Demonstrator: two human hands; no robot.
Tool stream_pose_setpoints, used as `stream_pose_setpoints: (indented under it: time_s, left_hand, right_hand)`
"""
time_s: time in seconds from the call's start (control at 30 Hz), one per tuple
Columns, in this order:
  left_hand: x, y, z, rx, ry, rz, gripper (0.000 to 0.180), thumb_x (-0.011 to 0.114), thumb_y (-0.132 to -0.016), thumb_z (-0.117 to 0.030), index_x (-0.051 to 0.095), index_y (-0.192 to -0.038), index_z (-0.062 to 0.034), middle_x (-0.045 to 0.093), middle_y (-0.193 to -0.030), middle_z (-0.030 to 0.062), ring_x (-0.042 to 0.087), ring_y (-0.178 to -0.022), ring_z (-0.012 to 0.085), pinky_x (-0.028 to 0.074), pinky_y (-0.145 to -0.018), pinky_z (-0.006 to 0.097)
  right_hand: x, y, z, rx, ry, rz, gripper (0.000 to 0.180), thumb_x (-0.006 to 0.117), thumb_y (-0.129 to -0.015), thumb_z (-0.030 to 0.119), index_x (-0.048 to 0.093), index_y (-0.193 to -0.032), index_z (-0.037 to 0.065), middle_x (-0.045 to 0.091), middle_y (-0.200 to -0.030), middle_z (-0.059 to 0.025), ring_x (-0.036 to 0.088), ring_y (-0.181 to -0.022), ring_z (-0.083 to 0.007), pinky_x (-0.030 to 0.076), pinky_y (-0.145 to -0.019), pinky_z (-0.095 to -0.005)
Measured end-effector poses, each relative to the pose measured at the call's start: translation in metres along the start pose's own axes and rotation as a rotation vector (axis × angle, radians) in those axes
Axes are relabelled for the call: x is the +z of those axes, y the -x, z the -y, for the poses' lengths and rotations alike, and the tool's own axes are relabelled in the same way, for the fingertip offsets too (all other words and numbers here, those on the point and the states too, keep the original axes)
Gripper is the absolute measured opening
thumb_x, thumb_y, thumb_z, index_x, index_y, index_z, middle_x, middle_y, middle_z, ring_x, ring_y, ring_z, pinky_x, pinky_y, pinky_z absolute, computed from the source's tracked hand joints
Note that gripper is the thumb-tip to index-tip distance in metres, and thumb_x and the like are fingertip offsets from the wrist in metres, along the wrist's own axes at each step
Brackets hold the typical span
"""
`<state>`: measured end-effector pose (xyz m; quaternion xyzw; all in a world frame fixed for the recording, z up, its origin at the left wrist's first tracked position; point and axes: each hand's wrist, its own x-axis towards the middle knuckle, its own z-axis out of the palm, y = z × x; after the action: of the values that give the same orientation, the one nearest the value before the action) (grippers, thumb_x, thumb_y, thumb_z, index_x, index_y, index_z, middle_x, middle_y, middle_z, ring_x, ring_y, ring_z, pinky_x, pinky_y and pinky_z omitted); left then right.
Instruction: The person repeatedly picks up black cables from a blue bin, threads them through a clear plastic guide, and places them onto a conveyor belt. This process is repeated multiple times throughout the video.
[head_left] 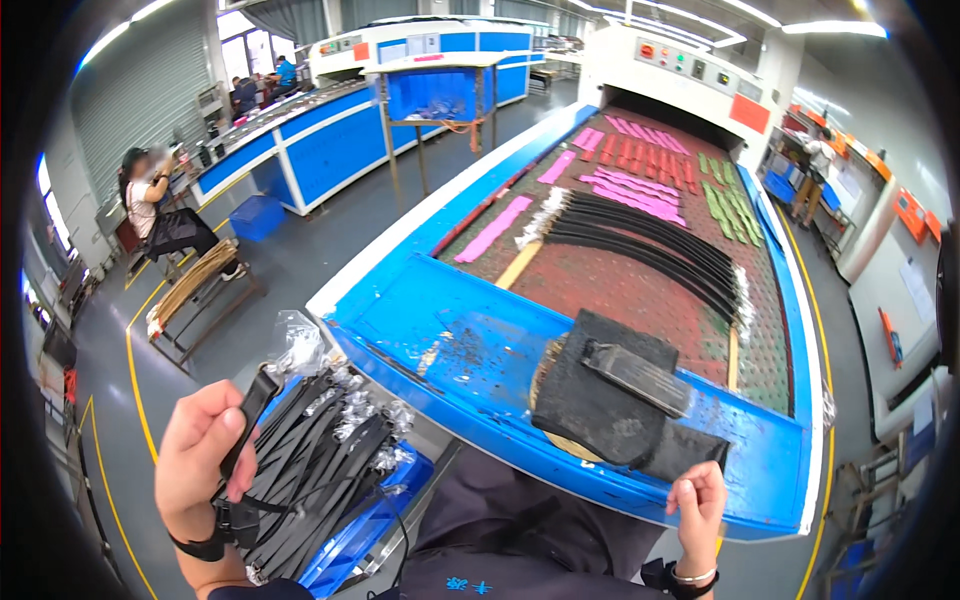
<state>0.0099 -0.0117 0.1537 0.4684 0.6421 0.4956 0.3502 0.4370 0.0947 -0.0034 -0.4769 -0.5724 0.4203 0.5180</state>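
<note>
Where straps [320, 450] bunch, left hand [200, 455] hides ends.

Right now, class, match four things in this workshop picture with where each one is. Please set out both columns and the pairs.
Things:
1. black strap
2. dark cloth pad
3. pink strips
4. blue crate

Places:
A. on the grey floor
B. far up the conveyor bed
C. in the left hand
D. on the blue ledge, right hand at its edge

Pairs: 1-C, 2-D, 3-B, 4-A
</note>
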Motion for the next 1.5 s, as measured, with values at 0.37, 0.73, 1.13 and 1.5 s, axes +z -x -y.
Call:
stream_pose_setpoints:
  time_s: [0.37, 0.73, 1.13, 1.5]
  left_hand:
    - [0.14, -0.035, -0.074, -0.017, -0.233, 1.06, 0.016, 0.037, -0.095, -0.019, 0.045, -0.092, -0.0053, 0.059, -0.065, 0.0032, 0.057, -0.05, 0.0113, 0.045, -0.046, 0.023]
    - [0.229, -0.039, 0.03, 0.12, -0.106, 1.446, 0.026, 0.045, -0.093, -0.026, 0.051, -0.082, -0.0032, 0.056, -0.061, 0.0037, 0.056, -0.054, 0.0165, 0.043, -0.05, 0.028]
    - [0.155, -0.055, 0.064, 0.5, -0.573, 0.931, 0.028, 0.067, -0.073, -0.018, 0.058, -0.097, -0.0069, 0.058, -0.068, 0.0061, 0.058, -0.065, 0.0217, 0.044, -0.062, 0.031]
    - [0.175, -0.059, 0.063, 1.286, -0.665, 0.746, 0.018, 0.054, -0.081, -0.028, 0.048, -0.074, -0.0121, 0.042, -0.072, 0.001, 0.048, -0.074, 0.014, 0.033, -0.064, 0.027]
  right_hand:
    - [0.024, -0.012, 0.06, -0.528, 0.069, 0.514, 0.052, 0.054, -0.087, 0.036, 0.048, -0.121, -0.003, 0.05, -0.117, -0.0213, 0.052, -0.106, -0.033, 0.041, -0.088, -0.0378]
    - [-0.026, 0.007, 0.048, -0.487, -0.299, -0.316, 0.031, 0.034, -0.096, 0.026, 0.047, -0.104, -0.001, 0.063, -0.076, -0.0153, 0.062, -0.077, -0.0281, 0.045, -0.083, -0.045]
    - [-0.135, 0.015, 0.001, -0.209, -0.324, -0.859, 0.035, 0.04, -0.095, 0.035, 0.05, -0.102, 0.002, 0.048, -0.063, 0.0014, 0.049, -0.058, -0.0079, 0.046, -0.066, -0.027]
    - [-0.044, 0.009, 0.045, -0.011, 0.288, -0.182, 0.036, 0.039, -0.095, 0.031, 0.055, -0.103, -0.001, 0.05, -0.06, -0.0018, 0.044, -0.049, -0.0074, 0.039, -0.049, -0.0222]
